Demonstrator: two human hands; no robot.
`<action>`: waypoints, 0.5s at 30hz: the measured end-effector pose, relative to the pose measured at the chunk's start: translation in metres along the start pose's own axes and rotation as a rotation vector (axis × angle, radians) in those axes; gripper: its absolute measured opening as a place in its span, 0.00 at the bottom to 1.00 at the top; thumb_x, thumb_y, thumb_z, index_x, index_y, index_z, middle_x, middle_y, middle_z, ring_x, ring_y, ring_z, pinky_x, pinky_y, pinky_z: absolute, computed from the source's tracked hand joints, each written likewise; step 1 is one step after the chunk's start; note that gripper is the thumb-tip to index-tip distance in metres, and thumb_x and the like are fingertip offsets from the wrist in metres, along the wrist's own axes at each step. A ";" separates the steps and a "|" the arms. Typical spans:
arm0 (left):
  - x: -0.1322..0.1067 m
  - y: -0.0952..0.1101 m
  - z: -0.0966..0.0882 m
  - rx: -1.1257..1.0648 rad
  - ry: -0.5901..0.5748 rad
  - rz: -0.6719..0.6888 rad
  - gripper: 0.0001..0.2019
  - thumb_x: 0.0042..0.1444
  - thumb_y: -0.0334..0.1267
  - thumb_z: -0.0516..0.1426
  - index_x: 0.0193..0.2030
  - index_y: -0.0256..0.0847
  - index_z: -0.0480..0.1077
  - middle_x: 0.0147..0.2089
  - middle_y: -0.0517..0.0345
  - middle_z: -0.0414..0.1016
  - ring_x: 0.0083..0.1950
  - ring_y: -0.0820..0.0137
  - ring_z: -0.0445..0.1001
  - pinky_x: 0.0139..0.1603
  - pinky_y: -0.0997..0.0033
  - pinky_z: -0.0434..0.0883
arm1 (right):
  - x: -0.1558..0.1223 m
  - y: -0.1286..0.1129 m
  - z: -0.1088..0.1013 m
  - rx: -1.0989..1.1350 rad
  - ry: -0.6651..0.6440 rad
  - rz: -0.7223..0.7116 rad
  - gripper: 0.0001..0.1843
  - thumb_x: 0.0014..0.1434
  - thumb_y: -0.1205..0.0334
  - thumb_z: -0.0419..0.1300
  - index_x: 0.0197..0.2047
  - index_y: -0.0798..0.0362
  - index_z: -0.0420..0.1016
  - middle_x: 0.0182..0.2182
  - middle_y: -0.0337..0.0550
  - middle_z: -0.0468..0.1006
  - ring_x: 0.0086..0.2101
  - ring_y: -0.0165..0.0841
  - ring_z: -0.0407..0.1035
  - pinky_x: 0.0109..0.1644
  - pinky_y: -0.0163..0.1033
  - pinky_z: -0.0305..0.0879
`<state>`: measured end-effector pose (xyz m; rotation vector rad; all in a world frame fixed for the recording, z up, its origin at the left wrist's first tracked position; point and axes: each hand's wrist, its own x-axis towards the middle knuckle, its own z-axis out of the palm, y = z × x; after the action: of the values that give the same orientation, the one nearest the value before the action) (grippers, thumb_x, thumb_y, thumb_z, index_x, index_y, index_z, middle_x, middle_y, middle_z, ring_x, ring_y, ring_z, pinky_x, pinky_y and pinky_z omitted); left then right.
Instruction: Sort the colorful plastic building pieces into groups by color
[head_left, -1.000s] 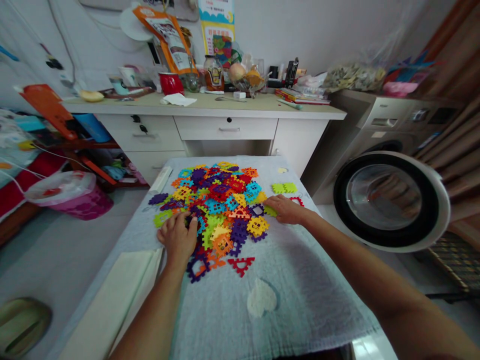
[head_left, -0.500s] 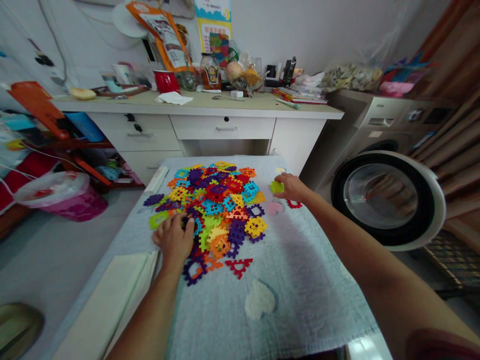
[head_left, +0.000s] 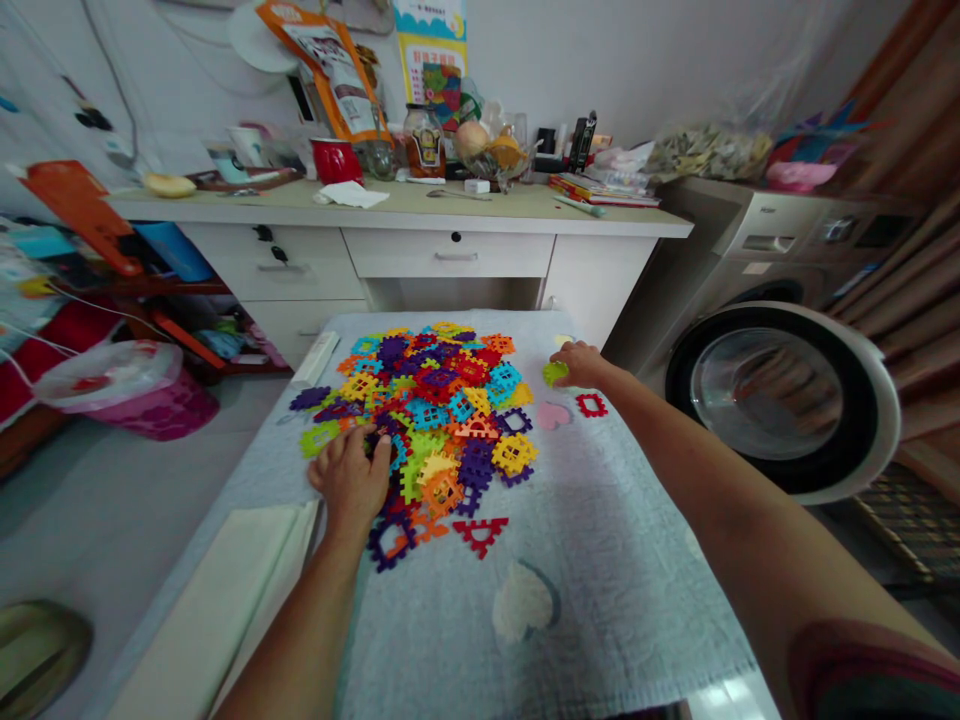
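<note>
A heap of coloured plastic interlocking tiles lies on a pale blue towel covering a small table. My left hand rests on the heap's near left edge, fingers curled over purple and blue tiles. My right hand reaches to the far right of the towel and is closed on lime green tiles. A red square tile and a pink heart print lie just near that hand. A red triangular tile sits apart at the heap's near side.
A cream folded cloth lies at the table's left. Behind stands a cluttered white desk with drawers. A washing machine with its round door open is at the right. A pink bin with a plastic bag stands on the floor at left.
My right hand took a green tile from the heap's right edge and carried it to the far right, covering the green tiles there. My left hand stayed put.
</note>
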<state>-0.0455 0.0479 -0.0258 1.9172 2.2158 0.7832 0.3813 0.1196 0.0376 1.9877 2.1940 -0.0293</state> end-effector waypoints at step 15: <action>0.000 -0.001 0.001 -0.007 -0.011 -0.001 0.22 0.66 0.50 0.48 0.57 0.43 0.73 0.61 0.44 0.72 0.65 0.52 0.64 0.66 0.45 0.56 | -0.015 0.009 0.005 0.255 0.219 0.062 0.32 0.59 0.52 0.68 0.64 0.54 0.71 0.61 0.59 0.71 0.58 0.51 0.67 0.60 0.55 0.64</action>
<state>-0.0461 0.0477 -0.0271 1.9124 2.2042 0.7772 0.3924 0.1053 0.0357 2.2926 2.3631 -0.0914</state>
